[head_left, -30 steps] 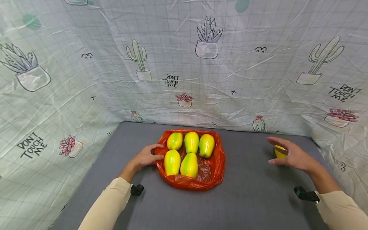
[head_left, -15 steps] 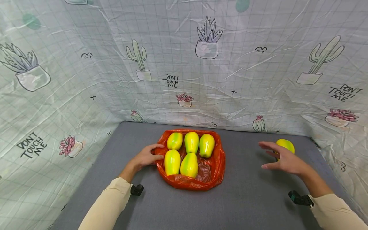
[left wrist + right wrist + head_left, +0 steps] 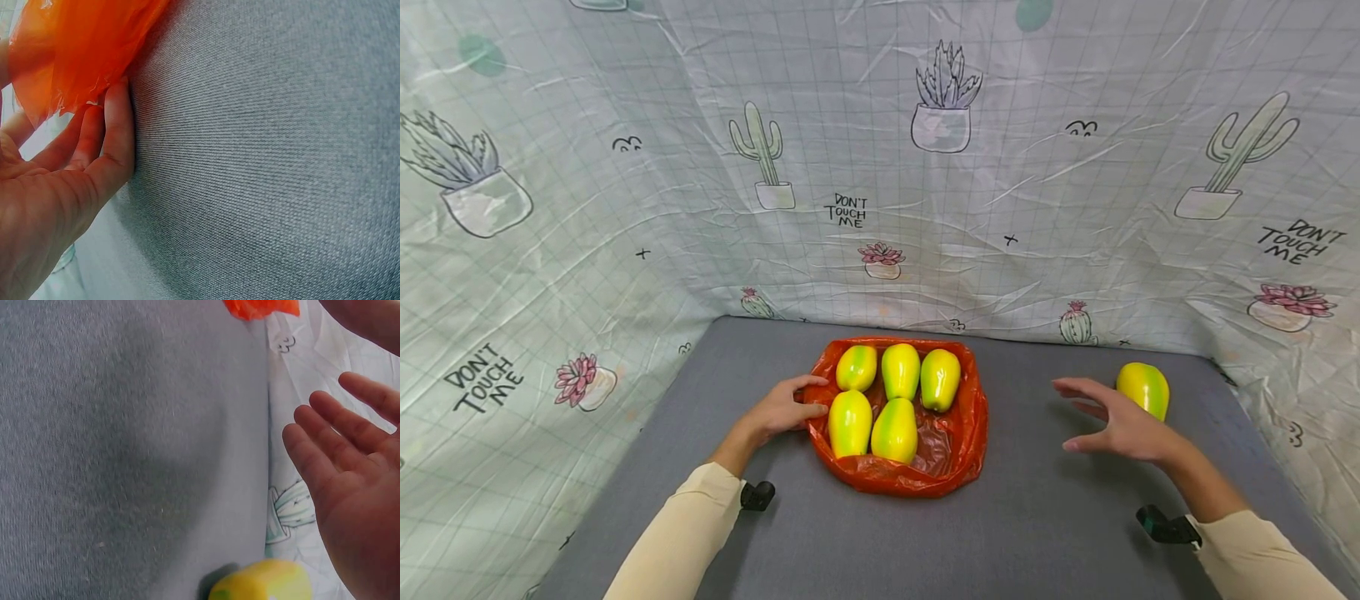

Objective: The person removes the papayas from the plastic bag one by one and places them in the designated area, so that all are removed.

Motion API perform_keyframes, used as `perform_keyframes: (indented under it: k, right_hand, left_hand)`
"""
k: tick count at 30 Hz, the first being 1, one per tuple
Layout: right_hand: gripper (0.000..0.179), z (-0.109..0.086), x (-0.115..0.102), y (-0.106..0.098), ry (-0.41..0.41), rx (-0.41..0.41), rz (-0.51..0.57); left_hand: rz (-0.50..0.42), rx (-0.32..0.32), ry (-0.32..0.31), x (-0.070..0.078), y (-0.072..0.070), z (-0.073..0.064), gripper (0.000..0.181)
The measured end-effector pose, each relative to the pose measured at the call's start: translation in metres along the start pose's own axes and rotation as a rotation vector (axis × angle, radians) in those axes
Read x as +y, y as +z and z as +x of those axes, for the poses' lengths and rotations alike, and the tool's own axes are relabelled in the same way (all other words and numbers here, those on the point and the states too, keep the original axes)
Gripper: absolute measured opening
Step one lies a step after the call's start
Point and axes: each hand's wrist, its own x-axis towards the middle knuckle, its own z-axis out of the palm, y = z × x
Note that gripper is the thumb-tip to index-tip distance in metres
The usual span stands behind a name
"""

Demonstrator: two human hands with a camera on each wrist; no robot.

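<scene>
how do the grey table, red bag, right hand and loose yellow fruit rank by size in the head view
Largest to smallest:
Grey table
Red bag
Right hand
Loose yellow fruit, partly hidden

Cactus-printed sheeting [image 3: 1037,196] round a grey table [image 3: 1022,517] suggests a screened-off booth [image 3: 647,192].

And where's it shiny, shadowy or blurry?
Head view: white glare on the glossy yellow-green oval fruits in the crinkled red plastic bag, faint shadow near the right hand. Left wrist view: grey woven cloth blurs toward the right edge. Right wrist view: wide dim shadow on that cloth; the lone yellow-green fruit, cut off below, looks soft.
</scene>
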Motion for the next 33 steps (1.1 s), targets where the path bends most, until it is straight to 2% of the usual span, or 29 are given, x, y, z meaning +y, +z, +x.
perform_keyframes:
  k: [11, 33]
  right_hand:
    - [0.081, 0.006, -0.013, 0.01, 0.027, -0.041, -0.016]
    - [0.077, 0.017, -0.034, 0.032, -0.039, -0.068, -0.043]
  left_hand:
    - [0.01, 0.002, -0.009, 0.0, 0.0, 0.0, 0.057]
    - [0.028, -0.01, -0.005, -0.003, -0.002, 0.003, 0.058]
